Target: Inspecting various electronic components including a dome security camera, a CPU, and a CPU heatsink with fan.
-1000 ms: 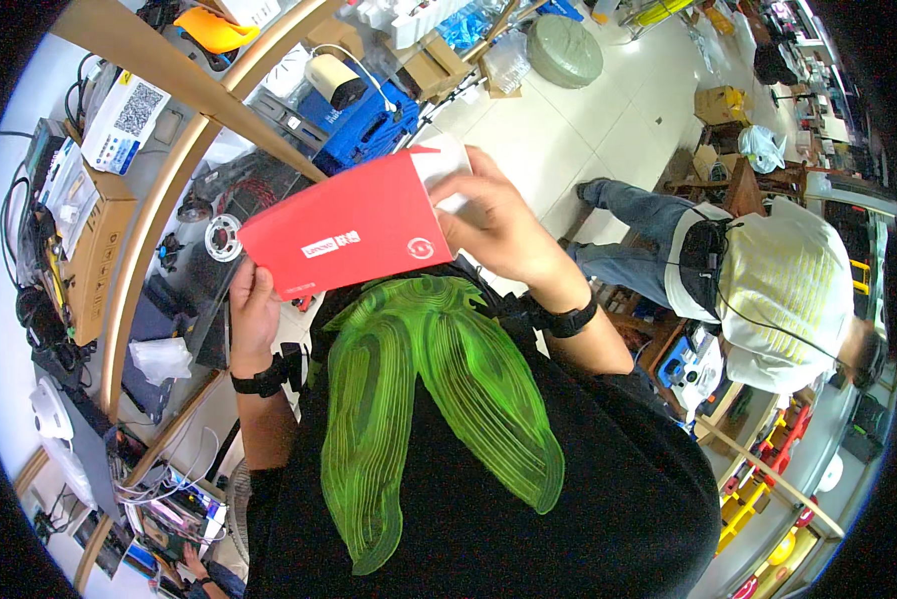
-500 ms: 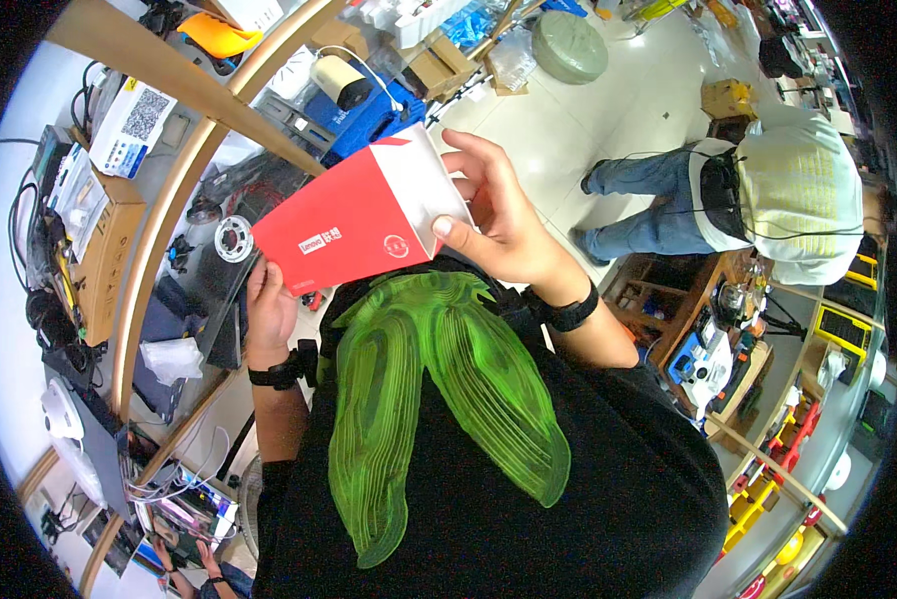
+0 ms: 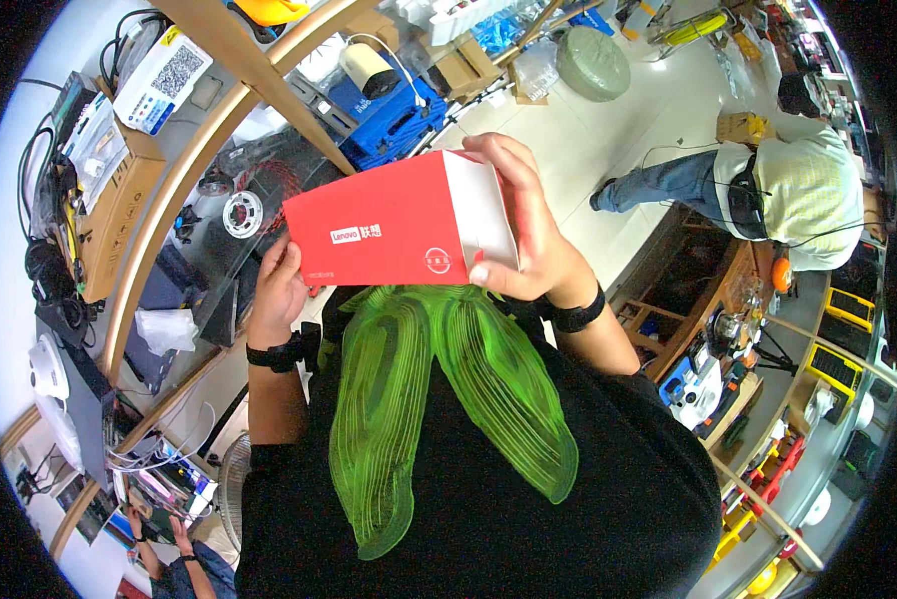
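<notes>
A red cardboard box [image 3: 387, 205] with a white end face is held up in front of my chest, its printed broad side facing me. At the box's lower left corner, my left hand [image 3: 281, 288] pinches the edge between thumb and fingers. Around the white end, my right hand [image 3: 538, 232] has its thumb on the near lower corner and its fingers over the upper far edge. The far side of the box is hidden.
To the left, a dark desk [image 3: 231, 265] with a white spool-like ring [image 3: 241, 215] stands by a wooden frame [image 3: 134, 265]. A person [image 3: 798, 195] bends over a workbench at the right. Another person's hands [image 3: 159, 534] show at lower left. A round green cushion [image 3: 593, 63] lies beyond.
The box has turned clockwise from its slant to lie more level, and sits farther right in the picture. Both hands keep their hold. The person at the right has shifted their legs.
</notes>
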Motion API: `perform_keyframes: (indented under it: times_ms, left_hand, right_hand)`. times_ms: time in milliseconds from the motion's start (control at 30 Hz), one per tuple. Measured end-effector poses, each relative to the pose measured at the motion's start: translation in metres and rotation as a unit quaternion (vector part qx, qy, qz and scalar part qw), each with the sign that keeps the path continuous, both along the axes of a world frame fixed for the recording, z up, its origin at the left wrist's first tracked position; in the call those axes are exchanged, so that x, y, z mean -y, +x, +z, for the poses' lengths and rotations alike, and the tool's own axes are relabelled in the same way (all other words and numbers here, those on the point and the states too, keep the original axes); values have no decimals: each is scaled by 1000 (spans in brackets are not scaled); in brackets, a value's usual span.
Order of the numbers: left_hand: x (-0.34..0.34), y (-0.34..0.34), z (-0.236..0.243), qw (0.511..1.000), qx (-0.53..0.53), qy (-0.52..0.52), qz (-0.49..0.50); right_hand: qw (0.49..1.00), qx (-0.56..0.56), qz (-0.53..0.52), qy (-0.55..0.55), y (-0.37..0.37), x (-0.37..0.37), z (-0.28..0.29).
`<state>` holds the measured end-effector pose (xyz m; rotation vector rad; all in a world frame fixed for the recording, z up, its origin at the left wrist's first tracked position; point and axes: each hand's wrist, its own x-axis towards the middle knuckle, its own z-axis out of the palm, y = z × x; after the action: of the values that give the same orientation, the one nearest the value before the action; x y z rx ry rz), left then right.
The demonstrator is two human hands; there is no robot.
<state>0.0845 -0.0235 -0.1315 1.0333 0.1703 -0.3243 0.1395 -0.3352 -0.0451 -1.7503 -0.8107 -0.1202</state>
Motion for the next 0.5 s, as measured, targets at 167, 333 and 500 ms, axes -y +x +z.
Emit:
perform_keyframes:
  times_ms: [167, 333, 500]
  left_hand:
    - [8, 0, 7, 998, -17, -50, -30]
    - [3, -3, 2, 999, -23, -48, -5]
    - [0, -7, -2, 999, 2, -47, 5]
  right_hand:
    - [998, 61, 9, 30, 2, -3, 4]
    - [994, 98, 17, -36, 2, -2, 19]
    - [993, 63, -7, -104, -3, -5, 20]
